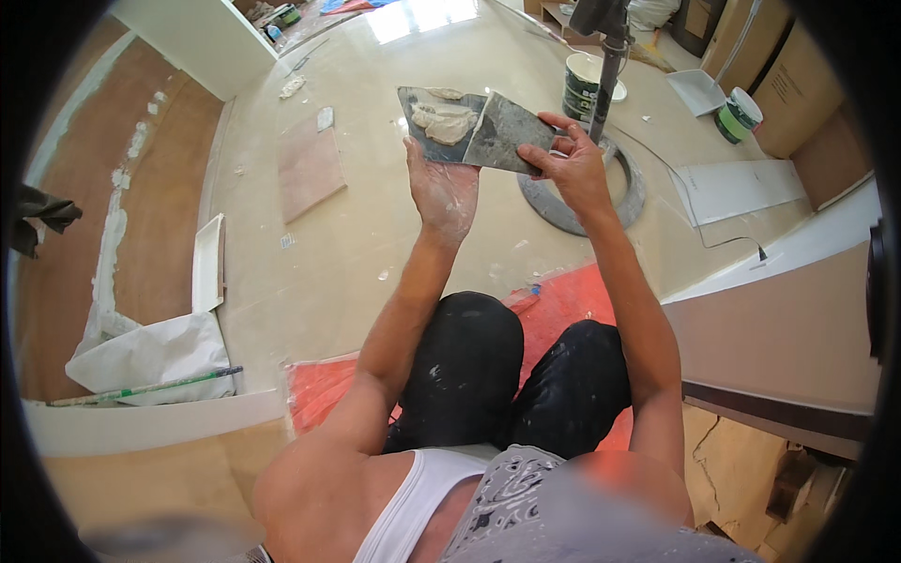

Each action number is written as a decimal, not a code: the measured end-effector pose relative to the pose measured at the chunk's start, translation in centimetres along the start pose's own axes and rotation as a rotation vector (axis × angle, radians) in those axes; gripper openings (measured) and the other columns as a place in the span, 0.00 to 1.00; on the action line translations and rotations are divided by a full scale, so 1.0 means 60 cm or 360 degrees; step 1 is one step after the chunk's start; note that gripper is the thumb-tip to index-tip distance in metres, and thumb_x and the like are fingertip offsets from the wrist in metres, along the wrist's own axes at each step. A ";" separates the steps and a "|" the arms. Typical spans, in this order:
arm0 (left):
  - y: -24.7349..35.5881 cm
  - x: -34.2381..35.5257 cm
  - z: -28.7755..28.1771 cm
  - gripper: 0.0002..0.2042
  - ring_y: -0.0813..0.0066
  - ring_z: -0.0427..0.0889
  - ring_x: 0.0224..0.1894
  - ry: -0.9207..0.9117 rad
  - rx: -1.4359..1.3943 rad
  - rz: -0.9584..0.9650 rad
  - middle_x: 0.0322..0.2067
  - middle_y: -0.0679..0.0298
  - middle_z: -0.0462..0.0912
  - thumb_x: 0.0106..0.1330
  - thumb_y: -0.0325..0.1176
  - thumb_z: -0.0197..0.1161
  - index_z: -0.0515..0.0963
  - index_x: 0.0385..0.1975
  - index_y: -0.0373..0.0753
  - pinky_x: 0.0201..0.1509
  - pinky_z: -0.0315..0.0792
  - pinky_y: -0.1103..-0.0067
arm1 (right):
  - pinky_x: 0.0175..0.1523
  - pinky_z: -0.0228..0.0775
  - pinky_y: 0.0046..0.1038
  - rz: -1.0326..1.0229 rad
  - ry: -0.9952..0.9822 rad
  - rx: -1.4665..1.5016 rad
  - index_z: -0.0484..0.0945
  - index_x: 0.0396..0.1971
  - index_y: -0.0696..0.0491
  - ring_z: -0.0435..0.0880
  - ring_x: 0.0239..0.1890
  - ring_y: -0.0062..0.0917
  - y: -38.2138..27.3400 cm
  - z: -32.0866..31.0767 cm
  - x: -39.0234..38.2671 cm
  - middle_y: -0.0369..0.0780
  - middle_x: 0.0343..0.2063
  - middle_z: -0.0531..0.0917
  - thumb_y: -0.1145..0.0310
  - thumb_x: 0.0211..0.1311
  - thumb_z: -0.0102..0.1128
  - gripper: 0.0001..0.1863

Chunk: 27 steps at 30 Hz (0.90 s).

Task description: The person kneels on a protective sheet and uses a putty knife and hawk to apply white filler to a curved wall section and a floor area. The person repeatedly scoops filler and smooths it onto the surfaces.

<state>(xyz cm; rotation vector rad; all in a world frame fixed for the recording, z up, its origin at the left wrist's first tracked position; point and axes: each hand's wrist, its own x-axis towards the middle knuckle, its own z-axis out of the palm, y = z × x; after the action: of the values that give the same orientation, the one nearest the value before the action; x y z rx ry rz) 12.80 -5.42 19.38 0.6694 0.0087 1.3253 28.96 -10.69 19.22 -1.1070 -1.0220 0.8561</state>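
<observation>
My left hand [444,199] supports a dark, flat square plate [411,98] from beneath, its palm and fingers dusted with white. A lump of cream-coloured putty [445,123] lies on that plate. A second flat plate, a grey smeared putty spreader [499,137], is pinched between thumb and fingers of my right hand [574,161]. The spreader's left edge overlaps the right side of the dark plate, close beside the putty. Both hands are raised in front of my knees [474,366], above the floor.
A round stand base [621,208] with a pole sits beyond my right forearm, near a bucket [580,89]. Another bucket [738,117], a white tray [696,92] and a cable are at right. A pinkish board [310,169] lies left; red sheeting [324,389] is under me.
</observation>
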 end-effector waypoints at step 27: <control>-0.010 -0.012 -0.038 0.15 0.77 0.82 0.27 0.0289 0.0301 -0.0761 0.33 0.66 0.81 0.71 0.45 0.50 0.72 0.44 0.40 0.22 0.77 0.82 | 0.39 0.75 0.19 -0.0745 0.0432 -0.0011 0.77 0.40 0.58 0.81 0.36 0.19 -0.056 -0.050 -0.035 0.40 0.40 0.82 0.81 0.55 0.64 0.12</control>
<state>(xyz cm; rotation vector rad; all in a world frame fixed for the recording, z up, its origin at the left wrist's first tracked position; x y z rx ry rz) 12.28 -5.09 17.03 0.6534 0.4214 0.9232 31.30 -14.28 21.65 -0.9063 -0.9982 0.3175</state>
